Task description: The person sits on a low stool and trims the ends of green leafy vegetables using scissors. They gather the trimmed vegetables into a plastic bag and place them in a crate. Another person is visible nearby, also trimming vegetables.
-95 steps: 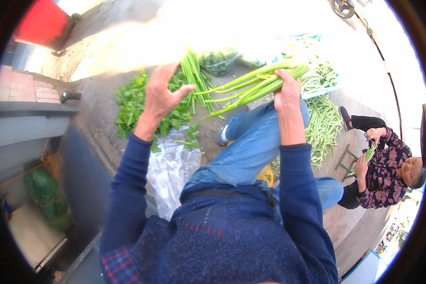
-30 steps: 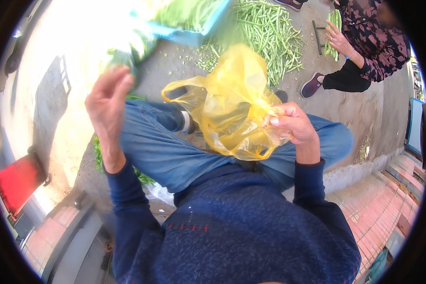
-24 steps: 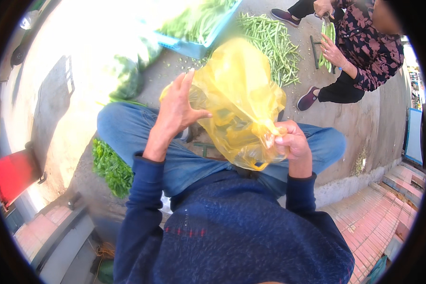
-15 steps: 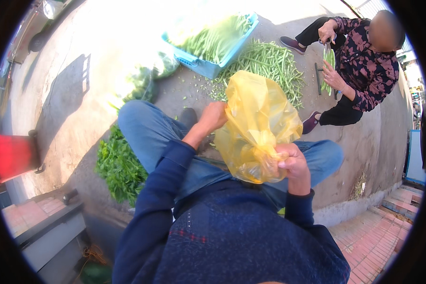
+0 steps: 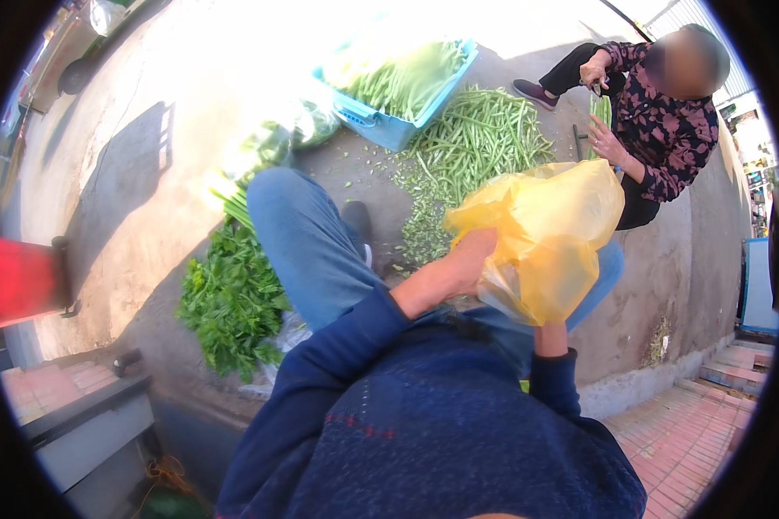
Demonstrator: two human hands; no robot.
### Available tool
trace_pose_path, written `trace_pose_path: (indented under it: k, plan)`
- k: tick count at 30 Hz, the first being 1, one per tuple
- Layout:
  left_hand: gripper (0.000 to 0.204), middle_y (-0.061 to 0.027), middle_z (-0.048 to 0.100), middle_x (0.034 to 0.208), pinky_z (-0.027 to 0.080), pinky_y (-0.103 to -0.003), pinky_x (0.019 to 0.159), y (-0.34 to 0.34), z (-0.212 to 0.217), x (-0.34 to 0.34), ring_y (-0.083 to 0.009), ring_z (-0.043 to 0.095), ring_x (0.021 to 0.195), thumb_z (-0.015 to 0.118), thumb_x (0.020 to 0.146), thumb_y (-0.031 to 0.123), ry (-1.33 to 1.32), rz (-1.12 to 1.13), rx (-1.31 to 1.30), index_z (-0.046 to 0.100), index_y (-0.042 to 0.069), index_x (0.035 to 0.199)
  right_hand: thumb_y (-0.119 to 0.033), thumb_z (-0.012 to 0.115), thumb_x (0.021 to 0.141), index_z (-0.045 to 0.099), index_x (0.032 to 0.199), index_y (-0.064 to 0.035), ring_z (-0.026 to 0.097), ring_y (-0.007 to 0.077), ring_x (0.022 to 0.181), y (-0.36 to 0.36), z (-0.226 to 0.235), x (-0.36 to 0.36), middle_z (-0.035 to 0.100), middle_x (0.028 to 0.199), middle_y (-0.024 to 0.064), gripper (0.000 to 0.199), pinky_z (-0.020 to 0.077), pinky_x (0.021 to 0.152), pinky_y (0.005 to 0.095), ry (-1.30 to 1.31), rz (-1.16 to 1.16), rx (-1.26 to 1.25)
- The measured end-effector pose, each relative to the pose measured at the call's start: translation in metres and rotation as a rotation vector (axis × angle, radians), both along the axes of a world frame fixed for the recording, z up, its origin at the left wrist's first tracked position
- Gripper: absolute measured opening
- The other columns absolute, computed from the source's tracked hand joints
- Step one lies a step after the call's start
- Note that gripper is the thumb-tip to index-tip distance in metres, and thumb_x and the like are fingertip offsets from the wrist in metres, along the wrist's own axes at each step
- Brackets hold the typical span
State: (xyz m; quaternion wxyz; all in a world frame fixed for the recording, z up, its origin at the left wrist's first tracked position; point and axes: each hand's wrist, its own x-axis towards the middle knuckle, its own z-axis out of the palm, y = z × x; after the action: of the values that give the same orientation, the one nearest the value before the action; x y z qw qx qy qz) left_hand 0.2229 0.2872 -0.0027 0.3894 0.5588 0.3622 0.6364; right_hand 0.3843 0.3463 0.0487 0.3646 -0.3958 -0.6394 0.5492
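Observation:
A thin yellow plastic bag [image 5: 558,225] is puffed out above my lap, crumpled and partly see-through. My left hand [image 5: 472,259] is closed at the bag's left side, its fingertips covered by the plastic. The bag drapes over my right hand, so only the right wrist [image 5: 550,339] shows beneath it and those fingers are hidden. What the bag contains, if anything, I cannot make out. Just beyond it a heap of green beans [image 5: 485,130] lies on the ground, with short cut pieces [image 5: 424,212] scattered on its near side.
A blue crate [image 5: 389,130] full of long green vegetables stands beyond my knees. Leafy greens [image 5: 234,298] lie by my left leg, near bagged vegetables [image 5: 273,143]. At the right, a seated person [image 5: 666,112] holds a bunch of beans [image 5: 601,112]. A red bin-like object [image 5: 22,281] stands far left.
The bag has swung right and away from me and turned over. My left hand has followed it rightward. My right hand, visible on the bag before, is now covered by it.

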Motion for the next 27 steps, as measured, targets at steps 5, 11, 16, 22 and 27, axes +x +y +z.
trace_pose_path:
  k: [5,11,16,22,27]
  plan:
    - [0.049,-0.018,0.071,0.123,0.056,-0.042,0.094,-0.01,0.026,-0.004,-0.0366,0.069,0.112,0.079,0.088,0.025,0.434,-0.01,-0.069,0.065,0.004,0.13,-0.025,0.062,0.105,0.045,0.153,-0.0023,0.061,0.0304,0.132,0.014,-0.046,0.008,0.058,0.146,0.0163,0.056,0.0512,0.112,0.0455,0.436,-0.197,-0.354]
    - [0.04,-0.0119,0.076,0.116,0.059,-0.035,0.083,-0.048,0.051,-0.038,-0.0222,0.076,0.098,0.08,0.09,0.013,0.355,0.088,-0.247,0.071,0.005,0.128,-0.016,0.065,0.102,0.052,0.148,-0.0021,0.065,0.0306,0.123,0.092,0.007,0.106,0.061,0.141,0.0158,0.05,0.0597,0.101,0.0504,0.531,-0.084,0.11]
    - [0.016,-0.0107,0.081,0.097,0.059,-0.029,0.08,-0.071,0.038,-0.108,-0.0164,0.077,0.09,0.076,0.094,0.009,0.239,0.471,-0.428,0.079,0.002,0.109,-0.01,0.068,0.099,0.055,0.144,-0.0014,0.067,0.0298,0.119,0.147,0.059,0.257,0.063,0.137,0.0156,0.048,0.0615,0.098,0.0497,0.362,-0.595,0.359]
    - [0.018,-0.0063,0.079,0.097,0.055,-0.023,0.079,-0.083,0.035,-0.176,-0.0105,0.072,0.089,0.075,0.1,0.009,0.08,0.713,-0.421,0.076,-0.003,0.113,-0.006,0.068,0.097,0.057,0.141,-0.001,0.068,0.0293,0.117,0.109,0.026,0.347,0.065,0.134,0.0154,0.046,0.0625,0.096,0.0485,0.257,-0.902,0.094]
    - [0.017,-0.0083,0.078,0.098,0.056,-0.024,0.08,-0.084,0.033,-0.188,-0.0124,0.074,0.089,0.074,0.1,0.007,0.117,0.688,-0.438,0.075,-0.003,0.113,-0.011,0.068,0.099,0.061,0.136,0.0005,0.072,0.0263,0.104,0.075,-0.067,0.355,0.071,0.119,0.0121,0.04,0.0639,0.086,0.0423,0.129,-0.812,-0.109]
